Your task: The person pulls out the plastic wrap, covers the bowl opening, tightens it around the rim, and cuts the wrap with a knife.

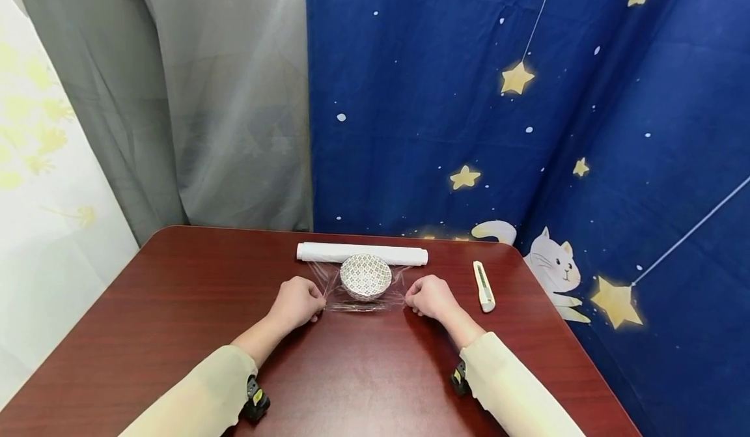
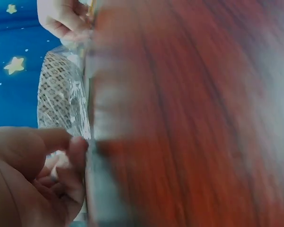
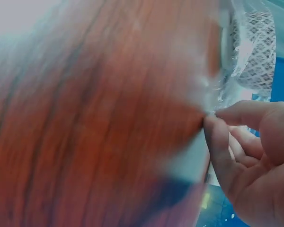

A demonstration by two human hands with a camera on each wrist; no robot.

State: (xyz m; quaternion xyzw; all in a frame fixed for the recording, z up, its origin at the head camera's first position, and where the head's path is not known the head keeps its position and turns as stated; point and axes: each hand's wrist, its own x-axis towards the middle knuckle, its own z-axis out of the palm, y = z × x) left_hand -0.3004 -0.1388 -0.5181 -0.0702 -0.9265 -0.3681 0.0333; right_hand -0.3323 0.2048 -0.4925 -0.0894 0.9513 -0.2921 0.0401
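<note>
A patterned bowl [image 1: 366,277] stands upright on the table, with a sheet of clear plastic wrap [image 1: 355,307] around its near side. The wrap runs from a white roll [image 1: 362,253] lying just behind the bowl. My left hand [image 1: 299,301] pinches the near left corner of the sheet between thumb and forefinger. At the near right corner, my right hand [image 1: 432,297] pinches the film the same way. In the left wrist view the bowl [image 2: 56,94] shows through the wrinkled film, and the right wrist view shows the film drawn to the fingertips [image 3: 217,124].
A white utility knife [image 1: 484,287] lies on the table to the right of my right hand. The dark red wooden table [image 1: 351,372] reaches back to a grey curtain [image 1: 234,111] and a blue star-patterned curtain [image 1: 410,98].
</note>
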